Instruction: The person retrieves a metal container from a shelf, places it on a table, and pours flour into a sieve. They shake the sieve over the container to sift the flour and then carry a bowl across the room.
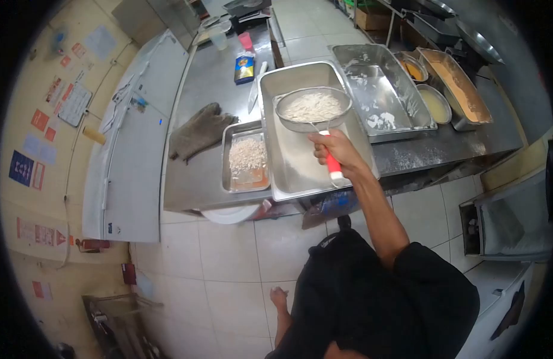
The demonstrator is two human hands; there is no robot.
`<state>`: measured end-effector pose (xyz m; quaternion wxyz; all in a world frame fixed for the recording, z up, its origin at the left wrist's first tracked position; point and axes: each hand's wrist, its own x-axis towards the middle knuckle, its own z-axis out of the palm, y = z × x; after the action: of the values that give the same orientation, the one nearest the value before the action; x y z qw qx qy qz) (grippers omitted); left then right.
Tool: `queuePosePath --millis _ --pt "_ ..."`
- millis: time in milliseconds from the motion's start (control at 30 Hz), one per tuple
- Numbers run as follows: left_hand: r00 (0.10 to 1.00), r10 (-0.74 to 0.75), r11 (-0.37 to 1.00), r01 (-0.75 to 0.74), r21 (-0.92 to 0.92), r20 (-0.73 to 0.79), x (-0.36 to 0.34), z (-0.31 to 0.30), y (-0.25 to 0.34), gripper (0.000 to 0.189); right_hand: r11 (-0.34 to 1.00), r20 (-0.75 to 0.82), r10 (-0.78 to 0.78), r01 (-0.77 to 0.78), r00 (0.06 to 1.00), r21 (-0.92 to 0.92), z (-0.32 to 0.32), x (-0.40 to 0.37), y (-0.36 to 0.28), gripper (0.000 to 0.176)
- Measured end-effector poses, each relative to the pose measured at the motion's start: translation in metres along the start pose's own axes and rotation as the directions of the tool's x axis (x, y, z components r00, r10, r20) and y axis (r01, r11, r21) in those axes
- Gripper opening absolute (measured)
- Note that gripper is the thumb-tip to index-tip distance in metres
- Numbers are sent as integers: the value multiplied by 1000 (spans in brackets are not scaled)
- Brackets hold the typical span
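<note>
My right hand is closed around the red and white handle of a round mesh sieve. Pale, flaky crumbs lie in the sieve, which is held over a deep steel pan with fine whitish powder across its bottom. Low at my side, away from the counter, hangs my left hand; its fingers are loosely bent and apart, with nothing visible in them. Left of the deep pan sits a smaller steel tray with pale, lumpy bits in it.
A grey-brown cloth, a knife and a blue packet lie on the steel counter. Right are a flour-smeared pan, a bowl of pale liquid and a tray of orange-brown powder. A white chest freezer stands left.
</note>
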<state>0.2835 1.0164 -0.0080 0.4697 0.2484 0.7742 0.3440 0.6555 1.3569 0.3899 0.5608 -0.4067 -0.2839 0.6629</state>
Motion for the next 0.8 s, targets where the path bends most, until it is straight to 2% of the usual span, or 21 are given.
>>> queuePosePath --millis 100,133,233,267,367,400,433,467,500,533,600,633,667,700,733,800 --pt "994 70 991 -60 -117 85 0 4 6 17 939 15 -24 28 1000 -342 -38 27 24 20" --pt "991 20 999 -14 -50 135 4 3 9 11 937 -51 -17 -2 999 -350 -39 35 26 21" --pt "999 -54 987 53 -152 -3 12 9 3 11 998 45 40 -43 998 46 2 16 2 22" --pt "1000 -5 995 8 -104 28 15 4 0 13 999 87 32 -32 996 4 9 7 -4 22" --pt "989 115 954 -135 269 88 25 -4 -14 10 943 18 -3 9 1000 -334 -34 49 26 21" --pt "901 392 709 -424 564 184 33 -13 -30 10 925 -11 -51 43 999 -378 -30 48 29 21" --pt "945 320 868 -324 376 75 45 3 -13 12 989 -19 6 -9 1000 -151 -11 33 16 22" --pt "982 190 968 -187 164 -4 32 4 -12 15 997 5 6 -5 1000 -77 2 20 2 23" --pt "998 37 998 -40 -46 -53 15 -7 -15 18 1000 19 17 -17 1000 14 10 9 -1 23" --pt "999 -22 999 23 31 -40 15 -8 -17 18 999 29 16 -14 999 -51 4 23 4 24" --pt "1000 30 987 -30 156 2 -2 -16 -20 18 985 1 22 -22 1000 -171 -26 39 24 25" --pt "997 73 976 -78 203 30 -4 -10 -5 18 995 -2 36 -36 999 -92 -24 34 18 25" --pt "999 -5 1000 5 -19 47 0 -9 -3 18 999 11 40 -40 999 -24 -16 28 11 25" --pt "992 -89 966 108 -235 87 -2 -7 -7 18 998 25 55 -56 998 42 -7 21 3 25" --pt "993 -107 962 116 -246 51 -5 -1 -8 19 998 13 43 -44 999 41 8 5 -8 23" --pt "990 -141 958 130 -257 -25 -6 7 -11 21 987 47 39 -31 998 -159 -20 34 7 22"
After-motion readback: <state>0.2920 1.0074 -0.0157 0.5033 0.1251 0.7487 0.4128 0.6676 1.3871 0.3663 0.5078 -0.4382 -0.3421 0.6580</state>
